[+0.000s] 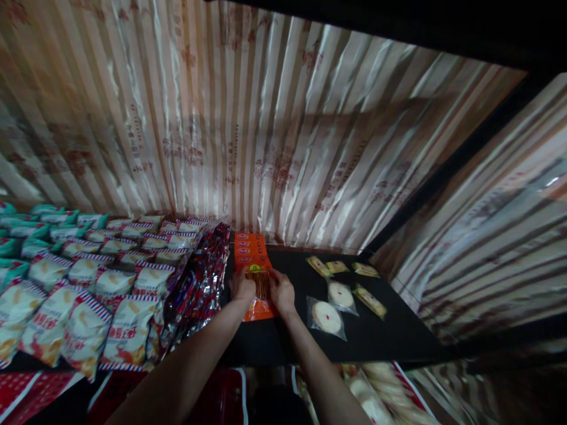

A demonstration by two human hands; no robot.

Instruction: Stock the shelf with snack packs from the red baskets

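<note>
orange packet (262,287), lying on the black shelf (270,345) at the front of an overlapping orange row (249,245). the left hand (243,287) and right hand (282,292) grip its opposite side edges, fingers curled, presumably to keep it square. the overlap likely leaves each printed top visible. to the left: shiny foil packets (204,277), white snack bags (130,330). to the right: 2 round cakes (328,317) and 4 small yellow bars (370,301), loosely spread.

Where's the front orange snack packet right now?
In the head view, the front orange packet is below centre on the black shelf, between the left hand and right hand, right of the shiny red packets.
</note>
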